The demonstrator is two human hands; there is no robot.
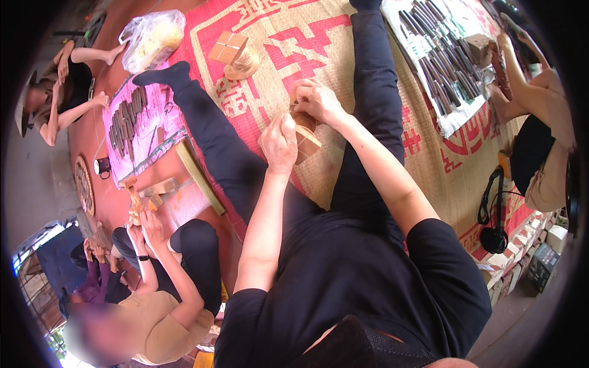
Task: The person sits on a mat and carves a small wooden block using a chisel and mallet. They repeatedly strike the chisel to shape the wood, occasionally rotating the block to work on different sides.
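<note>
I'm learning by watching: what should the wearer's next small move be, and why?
I'd probably lift the right hand slightly while the left hand steadies the wood. Both hands are at the piece, and the right one covers part of its far end, so easing off might show that spot.

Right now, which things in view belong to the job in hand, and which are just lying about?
Belonging to the work:
held wooden piece;
probably the tools on the white cloth;
perhaps the carved wooden block on the mat.

Apparently just lying about:
plastic bag;
mug.
</note>
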